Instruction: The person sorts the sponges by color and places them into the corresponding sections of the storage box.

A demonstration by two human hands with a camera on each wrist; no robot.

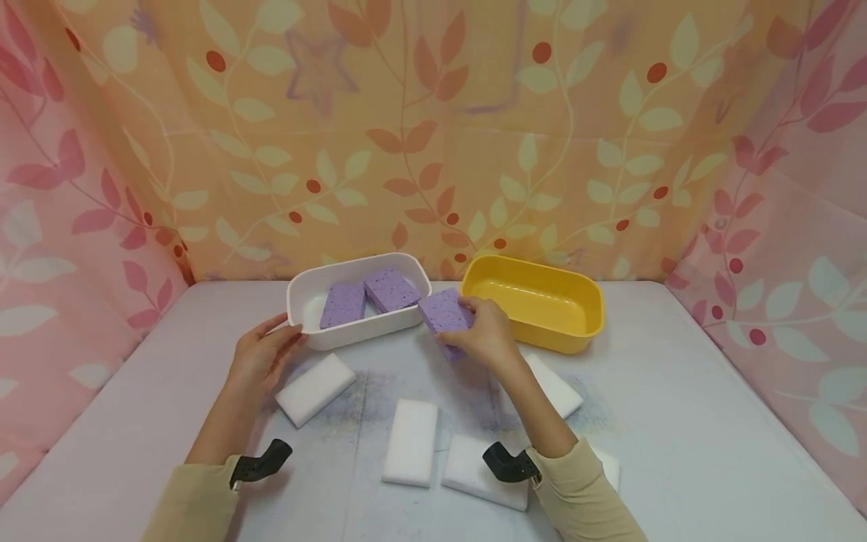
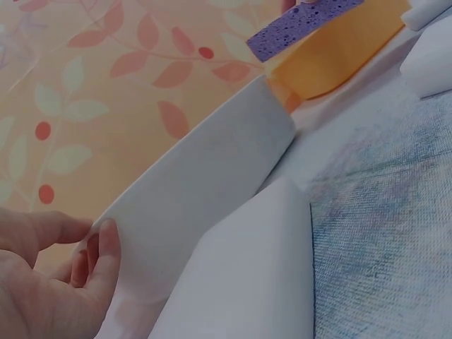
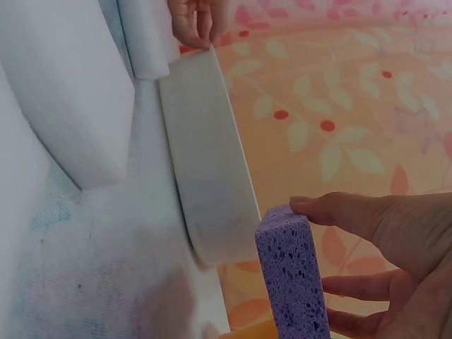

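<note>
My right hand (image 1: pixel 485 336) holds a purple sponge (image 1: pixel 445 316) above the table, between the white tub (image 1: pixel 366 331) and the yellow tub (image 1: pixel 555 340). Thumb and fingers grip its edges, and its pores show in the right wrist view, where the sponge (image 3: pixel 291 275) is tilted. Two more purple sponges (image 1: pixel 343 304) lie inside the white tub. At that tub's left end, my left hand (image 1: pixel 260 354) pinches the rim; in the left wrist view thumb and finger meet at the corner of the white tub (image 2: pixel 191 191).
Several white sponge blocks lie on the table: one block (image 1: pixel 315 390) by my left hand, one (image 1: pixel 410 443) in the middle, another (image 1: pixel 484 470) near my right sleeve, others partly behind the right forearm. Nothing lies inside the yellow tub. A floral curtain (image 1: pixel 433 135) hangs behind.
</note>
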